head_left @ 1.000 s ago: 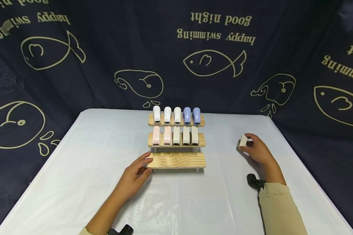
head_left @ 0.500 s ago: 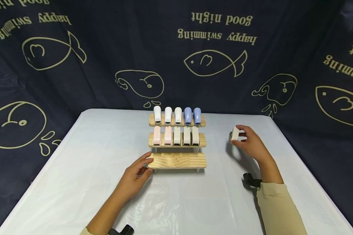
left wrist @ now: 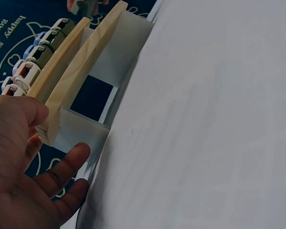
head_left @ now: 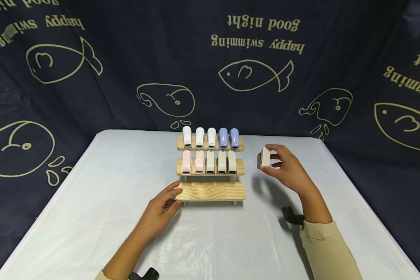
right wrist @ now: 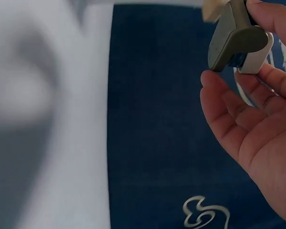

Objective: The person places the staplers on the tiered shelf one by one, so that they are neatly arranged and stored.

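My right hand (head_left: 288, 169) pinches a small cream stapler (head_left: 265, 157) between thumb and fingers, raised over the table right of the stand. Its olive-grey base (right wrist: 224, 40) faces the right wrist camera. My left hand (head_left: 161, 212) rests against the left end of the stand's lowest wooden shelf (head_left: 211, 191), fingertips at the board and other fingers loosely spread beside the leg (left wrist: 81, 126). On the middle shelf (head_left: 179, 166) stand two pink staplers (head_left: 186, 161) and three cream ones (head_left: 221, 161). The top shelf (head_left: 180, 144) carries three white staplers (head_left: 199, 137) and two blue ones (head_left: 223, 138).
The stand is set on a white-covered table (head_left: 91, 225). A dark blue curtain (head_left: 203, 62) with fish drawings hangs behind and at both sides. Black wrist mounts show at the right forearm (head_left: 292, 216) and the left forearm (head_left: 145, 274).
My right hand has lifted the cream stapler off the table at the right and carried it left, closer to the stand. The left hand has stayed at the lowest shelf's end.
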A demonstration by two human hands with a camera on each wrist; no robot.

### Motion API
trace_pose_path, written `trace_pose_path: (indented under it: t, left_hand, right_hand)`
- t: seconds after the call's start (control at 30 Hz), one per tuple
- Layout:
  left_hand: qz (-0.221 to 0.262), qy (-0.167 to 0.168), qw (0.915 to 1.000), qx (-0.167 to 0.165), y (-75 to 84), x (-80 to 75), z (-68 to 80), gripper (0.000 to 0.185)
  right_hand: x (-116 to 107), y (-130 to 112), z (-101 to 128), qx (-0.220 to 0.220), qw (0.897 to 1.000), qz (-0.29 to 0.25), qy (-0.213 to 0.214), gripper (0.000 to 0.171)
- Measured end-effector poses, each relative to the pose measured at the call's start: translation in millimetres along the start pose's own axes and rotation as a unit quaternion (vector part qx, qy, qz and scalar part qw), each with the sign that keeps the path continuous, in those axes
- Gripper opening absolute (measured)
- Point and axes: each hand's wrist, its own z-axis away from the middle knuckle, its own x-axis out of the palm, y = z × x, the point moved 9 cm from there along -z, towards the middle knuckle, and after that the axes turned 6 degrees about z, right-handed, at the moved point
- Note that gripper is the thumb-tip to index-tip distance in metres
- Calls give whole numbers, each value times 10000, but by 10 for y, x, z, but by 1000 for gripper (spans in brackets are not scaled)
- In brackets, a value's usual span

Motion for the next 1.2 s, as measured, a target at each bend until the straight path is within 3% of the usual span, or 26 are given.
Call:
trace_pose_path:
  t: [0.2,0.47,1.2]
  left_hand:
    - [13,64,10000,-6,43,-2,-1,35]
    - [-70,4,9999,76,0,-5,-8,35]
    - [-79,-58,9999,-20,-26,6,-8,37]
  right_hand:
    - [112,-269,-4,-557,9984,-79,-37,66]
    - [373,-467,-44,-799,9963,11,-315,66]
    - [467,-541,-48,-1007,9948,-35,150,60]
